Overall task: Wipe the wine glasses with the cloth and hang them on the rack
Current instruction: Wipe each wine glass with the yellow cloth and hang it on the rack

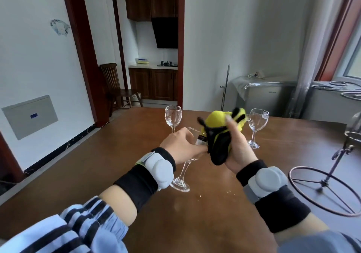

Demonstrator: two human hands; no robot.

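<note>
The left hand (181, 145) grips the bowl of a tilted glass (184, 172) above the table (109, 170), its foot pointing down toward the person. The right hand (237, 147) clutches a yellow and black cloth (218, 135) and presses it against the bowl. Two more glasses (173, 118) (256, 126) stand upright behind. The rack (324, 184) stands at the right, with one glass (354, 123) hanging on it.

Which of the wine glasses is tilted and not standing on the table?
The glass in the left hand: this held glass leans with its foot toward the person. The far left glass and far right glass stand upright on the table.
</note>
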